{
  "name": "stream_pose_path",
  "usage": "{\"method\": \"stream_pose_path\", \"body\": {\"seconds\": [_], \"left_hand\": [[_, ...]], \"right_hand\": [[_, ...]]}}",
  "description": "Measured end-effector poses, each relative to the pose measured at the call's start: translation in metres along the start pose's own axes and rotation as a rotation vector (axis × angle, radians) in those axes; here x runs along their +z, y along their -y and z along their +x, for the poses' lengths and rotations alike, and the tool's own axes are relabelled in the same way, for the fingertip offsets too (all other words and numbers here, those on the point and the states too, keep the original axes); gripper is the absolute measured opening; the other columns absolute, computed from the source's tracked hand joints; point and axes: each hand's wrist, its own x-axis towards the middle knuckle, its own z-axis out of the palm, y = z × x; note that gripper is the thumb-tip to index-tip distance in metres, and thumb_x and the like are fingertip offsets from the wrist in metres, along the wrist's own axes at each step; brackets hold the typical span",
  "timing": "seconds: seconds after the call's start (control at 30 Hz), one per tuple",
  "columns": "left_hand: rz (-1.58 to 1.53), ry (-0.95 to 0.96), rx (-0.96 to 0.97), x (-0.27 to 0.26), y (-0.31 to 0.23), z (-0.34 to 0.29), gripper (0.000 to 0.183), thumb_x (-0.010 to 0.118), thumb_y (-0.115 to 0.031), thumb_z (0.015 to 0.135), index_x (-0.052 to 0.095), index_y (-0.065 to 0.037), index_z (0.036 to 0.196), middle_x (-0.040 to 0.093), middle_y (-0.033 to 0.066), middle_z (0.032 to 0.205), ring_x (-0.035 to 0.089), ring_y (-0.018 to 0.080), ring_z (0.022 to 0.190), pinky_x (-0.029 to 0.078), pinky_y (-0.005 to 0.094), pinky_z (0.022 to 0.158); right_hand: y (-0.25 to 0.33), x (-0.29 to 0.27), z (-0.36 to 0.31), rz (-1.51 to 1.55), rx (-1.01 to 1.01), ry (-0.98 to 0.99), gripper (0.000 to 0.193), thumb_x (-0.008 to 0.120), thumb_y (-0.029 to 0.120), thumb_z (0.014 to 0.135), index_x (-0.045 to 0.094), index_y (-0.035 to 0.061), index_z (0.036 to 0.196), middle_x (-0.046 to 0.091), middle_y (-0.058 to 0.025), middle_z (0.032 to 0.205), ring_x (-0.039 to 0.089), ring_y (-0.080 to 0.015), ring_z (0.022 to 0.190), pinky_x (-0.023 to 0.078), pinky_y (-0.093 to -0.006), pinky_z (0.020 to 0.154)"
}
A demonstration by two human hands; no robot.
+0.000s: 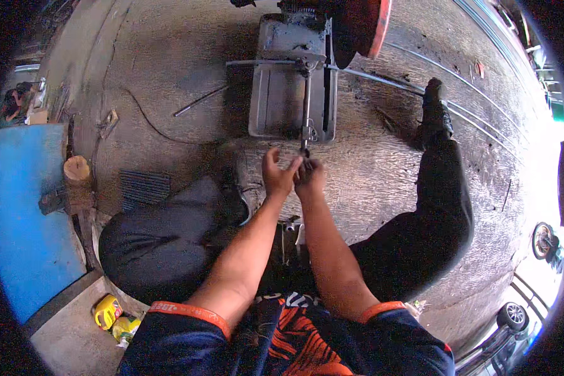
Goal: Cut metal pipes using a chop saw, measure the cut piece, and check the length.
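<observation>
A chop saw stands in front of me, with a grey metal base (276,125) and a red-rimmed disc guard (376,28). Its vise screw (307,103) runs toward me and ends in a dark handle. My right hand (310,177) is closed around that handle end. Beside it my left hand (280,175) has thumb and fingers apart, with the thumb close to the handle; contact is hard to make out. A long metal rod (382,79) lies across the saw at the vise, sticking out on both sides.
My legs stretch to both sides of the saw. Left lie a short rod (200,101), a bundle of cut rods (145,187), a cable (147,116), a wood block (77,169) and a blue board (28,200). Yellow containers (108,312) sit lower left. Long rods (476,94) extend right.
</observation>
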Motion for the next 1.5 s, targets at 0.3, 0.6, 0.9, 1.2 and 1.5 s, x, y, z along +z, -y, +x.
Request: {"method": "stream_pose_path", "body": {"seconds": [0.3, 0.6, 0.9, 1.2, 1.5], "left_hand": [[0.132, -0.239, -0.005, 0.004, 0.010, 0.001, 0.026, 0.061, -0.025, 0.090, 0.059, -0.002, 0.103, 0.064, 0.0139, 0.083, 0.064, 0.0298, 0.079, 0.050, 0.0382, 0.075], [0.172, 0.086, 0.196, 0.010, -0.005, -0.009, 0.075, 0.082, -0.040, 0.068, 0.049, 0.001, 0.122, 0.053, 0.0220, 0.120, 0.050, 0.0377, 0.113, 0.039, 0.0458, 0.097], [0.350, 0.068, 0.140, 0.000, -0.014, -0.014, 0.073, 0.084, -0.032, 0.065, 0.049, -0.001, 0.121, 0.056, 0.0193, 0.114, 0.052, 0.0359, 0.108, 0.041, 0.0443, 0.095], [0.067, -0.107, -0.218, 0.001, 0.018, -0.003, 0.056, 0.075, -0.031, 0.076, 0.051, 0.002, 0.115, 0.058, 0.0181, 0.107, 0.056, 0.0349, 0.101, 0.044, 0.0415, 0.089], [0.201, 0.049, 0.135, 0.011, 0.003, -0.002, 0.084, 0.083, -0.046, 0.066, 0.047, 0.000, 0.126, 0.055, 0.0225, 0.118, 0.053, 0.0384, 0.110, 0.041, 0.0467, 0.095]], "right_hand": [[0.008, -0.001, 0.012, 0.295, 0.134, 0.041, 0.009, 0.049, 0.003, 0.082, 0.054, 0.0038, 0.090, 0.063, -0.0128, 0.093, 0.063, -0.0232, 0.078, 0.054, -0.0395, 0.079], [0.009, -0.003, 0.023, 0.105, 0.307, 0.295, 0.032, 0.045, 0.026, 0.094, 0.056, -0.0009, 0.107, 0.064, -0.0161, 0.097, 0.062, -0.0336, 0.089, 0.050, -0.0473, 0.088], [-0.002, -0.020, 0.037, -0.291, 0.037, 0.209, 0.029, 0.042, 0.025, 0.096, 0.057, 0.0022, 0.103, 0.063, -0.0169, 0.096, 0.062, -0.0340, 0.089, 0.051, -0.0446, 0.083], [0.003, -0.001, 0.010, 0.222, 0.114, -0.070, 0.027, 0.045, 0.025, 0.089, 0.059, 0.0022, 0.094, 0.064, -0.0094, 0.088, 0.062, -0.0255, 0.083, 0.049, -0.0356, 0.076], [0.010, 0.003, 0.016, 0.094, 0.190, 0.193, 0.014, 0.046, 0.016, 0.086, 0.055, 0.0046, 0.086, 0.059, -0.0097, 0.078, 0.060, -0.0242, 0.073, 0.053, -0.0369, 0.073]]}}
